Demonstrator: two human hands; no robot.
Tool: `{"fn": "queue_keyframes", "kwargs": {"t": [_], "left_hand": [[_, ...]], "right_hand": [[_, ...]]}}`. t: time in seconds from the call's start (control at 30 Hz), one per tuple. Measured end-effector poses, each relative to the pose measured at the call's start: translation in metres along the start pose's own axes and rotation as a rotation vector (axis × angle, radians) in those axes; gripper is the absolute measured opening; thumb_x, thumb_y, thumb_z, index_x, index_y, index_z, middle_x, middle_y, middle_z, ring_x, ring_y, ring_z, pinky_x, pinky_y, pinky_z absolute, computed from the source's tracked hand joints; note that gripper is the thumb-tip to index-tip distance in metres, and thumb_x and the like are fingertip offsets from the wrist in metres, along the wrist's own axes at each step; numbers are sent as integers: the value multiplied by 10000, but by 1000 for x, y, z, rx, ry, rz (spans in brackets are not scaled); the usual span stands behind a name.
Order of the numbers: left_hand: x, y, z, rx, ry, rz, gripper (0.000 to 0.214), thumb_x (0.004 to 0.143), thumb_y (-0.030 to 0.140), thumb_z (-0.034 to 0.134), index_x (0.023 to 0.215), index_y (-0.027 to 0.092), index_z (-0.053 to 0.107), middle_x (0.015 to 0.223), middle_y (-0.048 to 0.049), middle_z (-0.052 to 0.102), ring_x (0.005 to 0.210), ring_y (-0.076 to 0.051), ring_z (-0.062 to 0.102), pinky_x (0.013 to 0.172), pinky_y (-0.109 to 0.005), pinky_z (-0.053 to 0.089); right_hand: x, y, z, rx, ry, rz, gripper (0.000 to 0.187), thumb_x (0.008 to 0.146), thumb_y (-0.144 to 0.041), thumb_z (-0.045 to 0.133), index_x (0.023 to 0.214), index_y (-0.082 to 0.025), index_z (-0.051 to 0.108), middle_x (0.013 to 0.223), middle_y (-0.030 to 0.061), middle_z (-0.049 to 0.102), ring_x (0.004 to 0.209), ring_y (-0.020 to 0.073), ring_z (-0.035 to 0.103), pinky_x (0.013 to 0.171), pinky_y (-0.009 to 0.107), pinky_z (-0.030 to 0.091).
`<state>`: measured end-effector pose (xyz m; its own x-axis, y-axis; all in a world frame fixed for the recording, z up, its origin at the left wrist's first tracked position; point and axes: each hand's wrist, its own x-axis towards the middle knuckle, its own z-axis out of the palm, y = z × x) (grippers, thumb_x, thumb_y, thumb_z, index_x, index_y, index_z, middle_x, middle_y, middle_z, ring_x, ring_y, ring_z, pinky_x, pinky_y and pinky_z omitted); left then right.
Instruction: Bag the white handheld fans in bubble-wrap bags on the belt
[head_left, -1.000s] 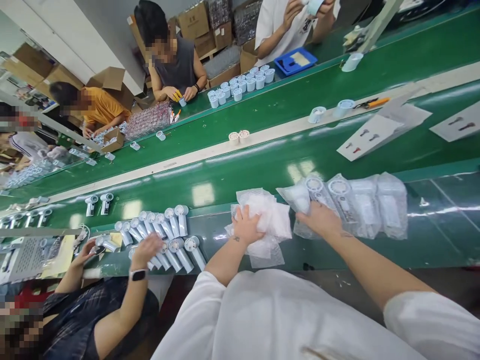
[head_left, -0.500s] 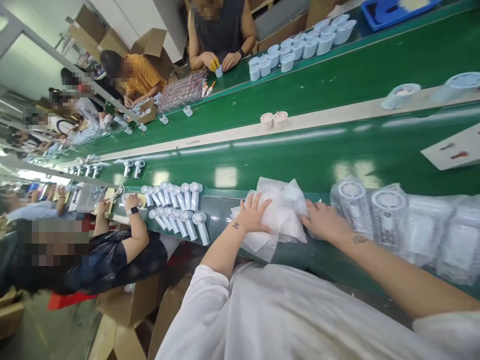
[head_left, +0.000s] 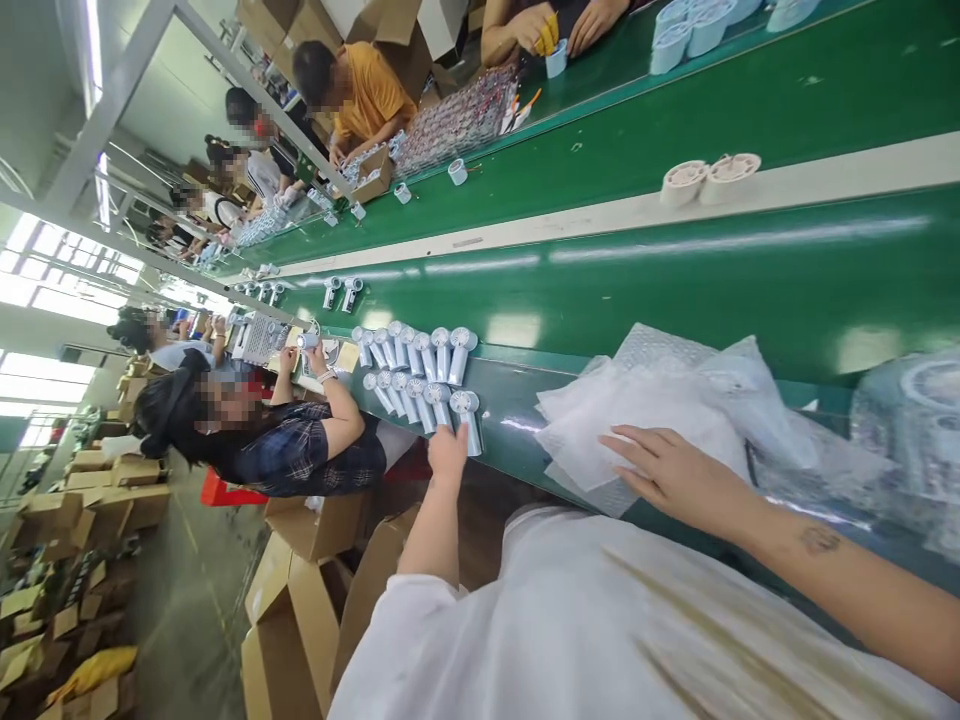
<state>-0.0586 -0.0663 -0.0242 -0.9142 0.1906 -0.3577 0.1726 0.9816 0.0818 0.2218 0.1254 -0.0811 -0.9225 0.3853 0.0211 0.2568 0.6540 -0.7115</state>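
Note:
My left hand [head_left: 448,455] has its fingers closed at the lower end of a handle in the front row of light-blue handheld fans; the closest of these is a handheld fan [head_left: 465,404]. Part of its grip is hidden behind the hand. My right hand [head_left: 675,472] lies with outstretched fingers on a pile of white translucent packing sleeves [head_left: 667,400], bubble wrap [head_left: 660,345] among them. To the right of that hand, a handheld fan in a bubble-wrap bag [head_left: 926,420] lies on the bench, partly cut off by the frame.
A green conveyor belt [head_left: 585,290] runs behind the bench, with a pale divider strip [head_left: 525,222] carrying two round white parts [head_left: 709,180]. On my left a co-worker in a plaid top [head_left: 300,450] handles a fan. Cardboard boxes [head_left: 285,610] stand on the floor below.
My left hand has left the packing sleeves and moved left to the rows of fans. My right hand has shifted onto the sleeves. The view has swung left.

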Motion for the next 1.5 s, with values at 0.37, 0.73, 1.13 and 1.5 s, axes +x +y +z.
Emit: {"fn": "queue_keyframes", "kwargs": {"t": [0.37,0.73,1.13,1.5], "left_hand": [[-42,24,9,-517,-367,351,487,956,568,424,786,163,635,644,-11,596,627,-155,575,598,-252,447],[-88,172,44,-271,-601,1147,265,953,387,538,1045,176,669,957,-60,678,895,-184,628,881,-337,528],[-124,199,109,335,-673,1587,170,859,304,628,873,153,704,911,-77,664,904,-226,630,847,-335,531],[-45,182,2,241,15,1885,267,924,103,381,878,202,625,1208,-136,655,990,-222,619,877,-381,546]], "right_hand": [[-8,-40,-29,509,388,595,368,863,-565,542,1002,-251,675,1135,132,703,1092,312,646,1009,529,508],[-50,-11,-46,1291,472,758,347,904,-529,446,995,-241,617,835,89,646,725,232,641,699,381,583],[-86,3,-44,1581,782,792,357,930,-499,390,975,-239,631,786,46,510,703,227,544,778,449,574],[-113,-35,-95,1456,564,675,685,802,-767,358,1262,-314,588,1409,206,585,937,327,693,333,286,408]]}}
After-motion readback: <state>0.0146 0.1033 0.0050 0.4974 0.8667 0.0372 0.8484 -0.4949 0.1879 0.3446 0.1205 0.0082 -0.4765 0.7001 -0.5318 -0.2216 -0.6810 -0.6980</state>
